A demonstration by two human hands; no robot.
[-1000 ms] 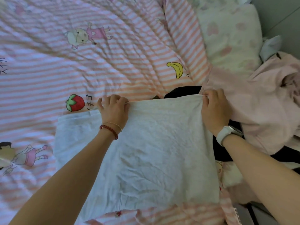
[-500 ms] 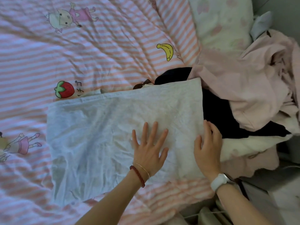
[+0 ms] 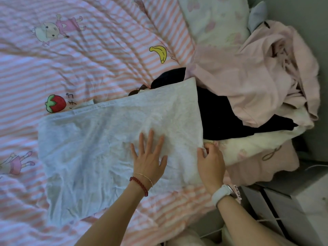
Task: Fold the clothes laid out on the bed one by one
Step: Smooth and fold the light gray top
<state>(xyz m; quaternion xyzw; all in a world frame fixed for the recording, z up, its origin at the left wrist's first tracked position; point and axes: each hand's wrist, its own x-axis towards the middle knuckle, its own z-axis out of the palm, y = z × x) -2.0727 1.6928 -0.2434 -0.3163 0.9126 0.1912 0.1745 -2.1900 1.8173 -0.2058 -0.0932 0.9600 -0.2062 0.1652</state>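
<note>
Two hands on a white garment spread across a striped bed.

Nearest, the left hand (image 3: pixel 149 157), with a red bead bracelet (image 3: pixel 139 185) at the wrist, lies flat with its fingers spread on the white garment (image 3: pixel 106 139), pressing the cloth down; just beside it the right hand (image 3: pixel 211 163), a white watch (image 3: pixel 221 193) at the wrist, has its fingers curled around the garment's right edge. The garment lies flat and creased on the pink-striped bed cover (image 3: pixel 88 59), its far right corner resting over a black garment (image 3: pixel 218 110). Beyond that sits a heap of pale pink clothes (image 3: pixel 248 77), touching the black one. Farther off, a strawberry print (image 3: pixel 55 103) and a banana print (image 3: pixel 159 53) show on the cover, with a pale pillow (image 3: pixel 213 20) at the far end.
</note>
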